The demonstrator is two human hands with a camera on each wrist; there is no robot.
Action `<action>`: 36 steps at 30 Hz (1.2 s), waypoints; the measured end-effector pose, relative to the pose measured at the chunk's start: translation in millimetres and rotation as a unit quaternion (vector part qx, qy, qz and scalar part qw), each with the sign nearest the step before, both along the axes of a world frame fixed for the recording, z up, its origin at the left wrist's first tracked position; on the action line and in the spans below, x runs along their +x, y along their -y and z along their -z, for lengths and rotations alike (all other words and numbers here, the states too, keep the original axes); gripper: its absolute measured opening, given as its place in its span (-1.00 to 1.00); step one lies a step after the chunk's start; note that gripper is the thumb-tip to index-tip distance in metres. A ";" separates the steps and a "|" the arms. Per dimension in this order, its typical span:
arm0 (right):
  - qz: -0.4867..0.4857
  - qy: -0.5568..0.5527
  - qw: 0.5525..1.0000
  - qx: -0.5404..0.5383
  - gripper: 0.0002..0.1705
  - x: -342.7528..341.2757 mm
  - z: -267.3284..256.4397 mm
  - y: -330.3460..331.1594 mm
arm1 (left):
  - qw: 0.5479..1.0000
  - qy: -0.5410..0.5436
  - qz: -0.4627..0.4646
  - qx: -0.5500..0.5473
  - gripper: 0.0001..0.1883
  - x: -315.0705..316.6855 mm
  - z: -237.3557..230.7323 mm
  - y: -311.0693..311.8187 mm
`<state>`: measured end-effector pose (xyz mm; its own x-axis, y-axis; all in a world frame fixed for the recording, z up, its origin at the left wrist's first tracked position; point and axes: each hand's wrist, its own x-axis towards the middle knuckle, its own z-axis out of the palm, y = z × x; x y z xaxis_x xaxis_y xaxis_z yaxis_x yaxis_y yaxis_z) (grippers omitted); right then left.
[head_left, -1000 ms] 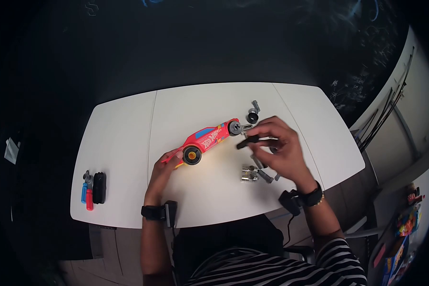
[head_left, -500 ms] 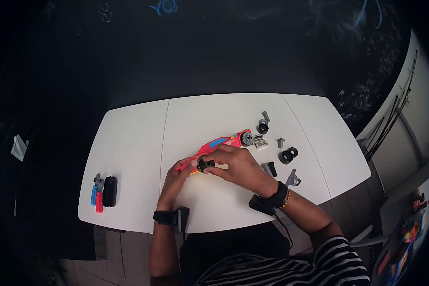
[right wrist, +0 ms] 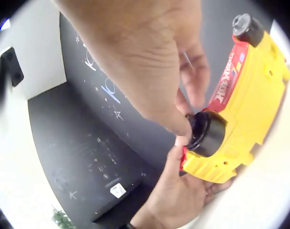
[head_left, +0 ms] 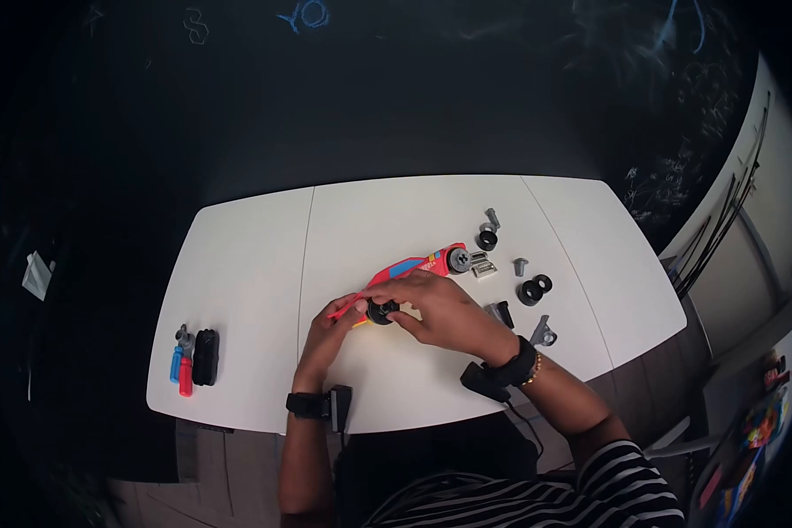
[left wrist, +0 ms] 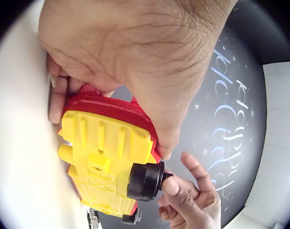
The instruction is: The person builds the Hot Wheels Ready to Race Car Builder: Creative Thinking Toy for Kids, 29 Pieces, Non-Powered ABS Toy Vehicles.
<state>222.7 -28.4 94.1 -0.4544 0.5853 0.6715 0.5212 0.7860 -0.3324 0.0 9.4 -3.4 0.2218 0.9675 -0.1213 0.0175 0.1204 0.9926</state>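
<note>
A red toy car [head_left: 411,267] with a yellow underside [left wrist: 104,157] is tilted on its side. My left hand [head_left: 324,339] grips its rear end, the thumb along the red edge. At the black rear wheel [right wrist: 212,134], my right hand [head_left: 444,310] pinches a small dark piece [left wrist: 167,176] against the hub between thumb and fingers. Most of that piece is hidden by the fingertips in the right wrist view. The front wheel [head_left: 458,259] carries a grey hub.
Right of the car lie a chrome engine piece [head_left: 483,267], grey bolt [head_left: 520,266], black rings [head_left: 530,292] and a grey wrench-like part [head_left: 544,332]. Blue and red-handled tools [head_left: 186,377] and a black case [head_left: 206,356] lie at the left. A blackboard [head_left: 396,97] stands behind the table.
My right hand has moved left from above the loose parts to the rear wheel, carrying the dark piece. My left hand still grips the car. The head view has shifted.
</note>
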 end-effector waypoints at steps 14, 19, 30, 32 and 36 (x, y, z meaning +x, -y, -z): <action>0.137 0.092 0.973 -0.159 -0.68 -0.2 -19.8 13.7 | 1.000 0.012 0.001 -0.013 -0.25 0.7 -4.0 3.0; 0.108 -0.002 0.986 -0.125 -0.69 -3.2 -6.5 5.8 | 1.000 0.016 0.004 -0.010 -0.26 0.8 -7.5 5.7; 0.139 0.028 0.982 -0.127 -0.70 -2.2 -9.9 13.4 | 1.000 0.012 -0.002 -0.004 -0.24 1.3 -9.6 7.6; 0.026 -0.052 0.996 -0.067 -0.71 -4.4 -3.2 7.8 | 1.000 0.018 0.000 -0.010 -0.24 0.8 -7.6 6.5; 0.056 -0.038 0.996 -0.064 -0.74 -4.0 -1.9 10.2 | 1.000 0.012 0.005 -0.028 -0.25 -1.1 -0.8 1.3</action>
